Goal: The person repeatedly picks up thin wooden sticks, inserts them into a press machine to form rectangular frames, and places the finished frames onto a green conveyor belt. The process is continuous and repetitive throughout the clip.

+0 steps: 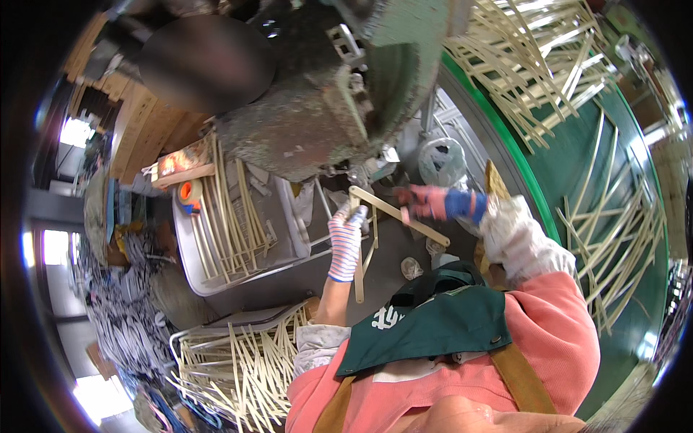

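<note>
My left hand (345,244), in a striped glove, is closed around pale, round-ended wooden slats that meet at an angle near its fingertips. One wooden slat (404,216) slants down to the right from that meeting point; others hang below the hand. My right hand (427,203), in a pink and blue glove, is just above and beside the slanting slat. Motion smears its fingers, so I cannot tell whether they touch the slat. Directly beyond both hands stands a worn green machine (296,130).
A white tray (198,285) at left holds wooden strips and an orange tape roll (190,191). Below it, a wire-framed rack (177,346) carries many strips. At right, a green-edged conveyor belt (577,169) bears loose strip piles. A clear plastic bag (442,162) hangs beyond my right hand.
</note>
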`<state>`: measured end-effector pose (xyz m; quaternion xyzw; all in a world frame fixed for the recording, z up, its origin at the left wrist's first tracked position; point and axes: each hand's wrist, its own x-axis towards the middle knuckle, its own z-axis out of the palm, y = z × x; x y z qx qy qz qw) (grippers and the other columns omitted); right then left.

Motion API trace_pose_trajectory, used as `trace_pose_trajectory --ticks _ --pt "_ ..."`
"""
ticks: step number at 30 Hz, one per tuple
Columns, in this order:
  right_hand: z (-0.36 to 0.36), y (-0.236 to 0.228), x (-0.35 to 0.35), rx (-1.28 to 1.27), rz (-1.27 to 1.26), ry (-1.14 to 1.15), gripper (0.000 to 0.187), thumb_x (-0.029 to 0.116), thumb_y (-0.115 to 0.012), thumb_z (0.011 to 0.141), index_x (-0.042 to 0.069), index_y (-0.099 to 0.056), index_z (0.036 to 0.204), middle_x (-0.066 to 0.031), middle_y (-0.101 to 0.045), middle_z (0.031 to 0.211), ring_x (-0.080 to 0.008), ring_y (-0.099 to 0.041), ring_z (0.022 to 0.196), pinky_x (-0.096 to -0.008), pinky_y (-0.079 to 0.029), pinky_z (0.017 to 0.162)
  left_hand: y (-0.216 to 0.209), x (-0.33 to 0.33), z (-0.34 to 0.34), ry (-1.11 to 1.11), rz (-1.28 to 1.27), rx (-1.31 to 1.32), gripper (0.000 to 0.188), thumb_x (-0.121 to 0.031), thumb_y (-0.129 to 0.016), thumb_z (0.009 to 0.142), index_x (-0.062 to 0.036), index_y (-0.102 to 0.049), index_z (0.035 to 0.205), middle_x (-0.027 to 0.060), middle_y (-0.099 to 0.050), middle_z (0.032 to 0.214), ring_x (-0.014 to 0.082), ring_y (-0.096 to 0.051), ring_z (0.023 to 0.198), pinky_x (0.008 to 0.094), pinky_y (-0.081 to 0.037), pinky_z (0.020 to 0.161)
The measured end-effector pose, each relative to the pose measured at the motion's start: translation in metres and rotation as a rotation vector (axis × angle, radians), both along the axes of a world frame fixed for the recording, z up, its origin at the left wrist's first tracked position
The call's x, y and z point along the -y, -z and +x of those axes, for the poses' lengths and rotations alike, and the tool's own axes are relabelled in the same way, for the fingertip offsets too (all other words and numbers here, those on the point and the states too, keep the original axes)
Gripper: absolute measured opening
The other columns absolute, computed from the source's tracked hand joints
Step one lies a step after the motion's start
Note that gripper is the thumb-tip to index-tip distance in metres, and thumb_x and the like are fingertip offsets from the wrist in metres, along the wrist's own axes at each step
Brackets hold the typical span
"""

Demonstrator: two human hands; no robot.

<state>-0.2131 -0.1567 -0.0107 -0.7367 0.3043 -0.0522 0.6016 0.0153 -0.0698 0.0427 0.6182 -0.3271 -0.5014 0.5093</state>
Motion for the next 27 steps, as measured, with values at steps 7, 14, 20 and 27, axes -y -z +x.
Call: trace_pose_trajectory --ticks 7,14,20,27 --pt "-0.042 -0.029 -0.098 -0.234 -0.463 0.188 0.039 0.015 -0.052 0.080 0.004 -0.052 0.118 -0.0157 -0.063 0.094 -0.0283 -0.063 0.091 -0.0368 -0.052 0.077 -0.024 -0.044 0.019 0.547 0.004 0.384 0.030 -0.013 -0.063 0.084 -0.0013 -0.063 0.113 -0.0064 -0.056 0.070 0.0008 -0.045 0.058 0.0186 -0.037 0.050" --pt "-0.035 -0.032 -0.103 0.249 -0.944 0.026 0.026 0.021 -0.053 0.072 0.006 -0.059 0.092 -0.0121 -0.053 0.083 -0.0310 -0.055 0.078 -0.0415 -0.048 0.065 -0.066 -0.094 0.031 0.614 -0.294 1.120 0.074 -0.046 -0.072 0.073 0.0007 -0.050 0.126 0.0145 -0.062 0.097 0.0248 -0.058 0.087 0.0389 -0.045 0.081" --pt "0.024 -0.071 -0.141 0.547 -1.181 -0.114 0.021 0.024 -0.050 0.076 0.006 -0.055 0.087 -0.0120 -0.052 0.087 -0.0287 -0.051 0.083 -0.0411 -0.043 0.068 -0.044 -0.137 -0.064 0.329 0.028 0.742 0.045 -0.018 -0.074 0.064 -0.0009 -0.057 0.102 0.0106 -0.064 0.092 0.0196 -0.062 0.084 0.0284 -0.048 0.077" --pt "-0.115 -0.063 -0.146 0.932 -1.108 0.288 0.025 0.008 -0.052 0.069 0.012 -0.056 0.093 -0.0087 -0.057 0.111 -0.0292 -0.052 0.108 -0.0426 -0.043 0.084 -0.078 -0.196 -0.045 -0.324 -0.166 0.770 0.024 -0.024 -0.073 0.079 -0.0015 -0.067 0.085 -0.0016 -0.058 0.067 0.0063 -0.049 0.057 0.0209 -0.037 0.052"
